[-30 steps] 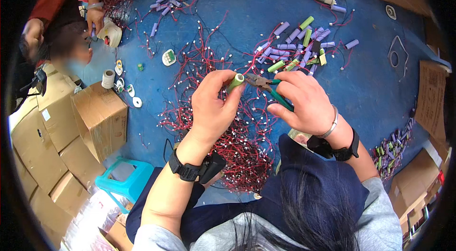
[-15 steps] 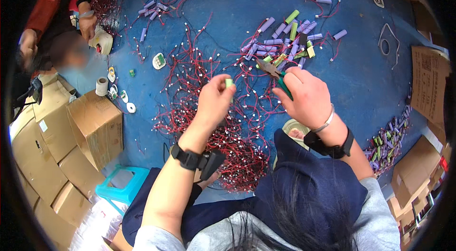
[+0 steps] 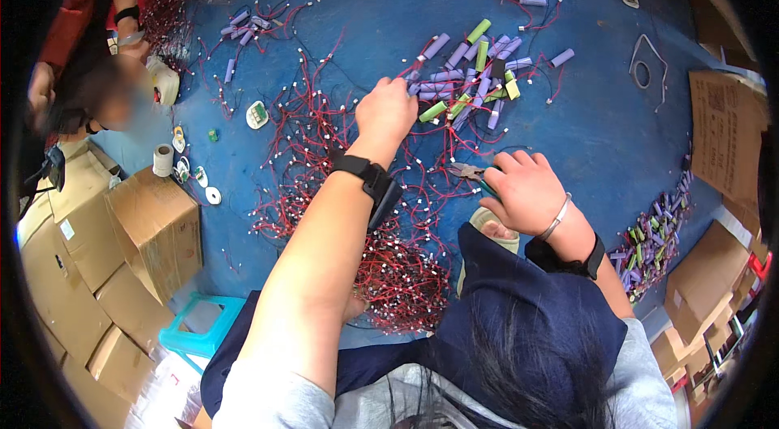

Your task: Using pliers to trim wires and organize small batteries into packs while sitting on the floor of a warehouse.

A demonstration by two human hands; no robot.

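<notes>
My left hand (image 3: 386,116) reaches forward to the near left edge of a pile of battery cells (image 3: 479,76), mostly purple with some green. Its fingers are closed, and what they grip, if anything, is hidden; a purple cell touches the fingertips. In my right hand (image 3: 526,192) are cutting pliers (image 3: 469,172) with green handles, jaws pointing left, just nearer to me than the pile. Between my arms and beyond spreads a heap of red and black wire leads (image 3: 398,279) with small white connectors.
Purple cells with leads (image 3: 247,25) lie far left, and a longer heap of cells (image 3: 653,238) is at right. Cardboard boxes (image 3: 154,222) flank both sides. A turquoise stool (image 3: 203,331) stands near left. Another person (image 3: 97,92) is at the far left.
My left hand has moved forward to the cell pile; the green cell it held is no longer visible in it. My right hand has drawn back with the pliers.
</notes>
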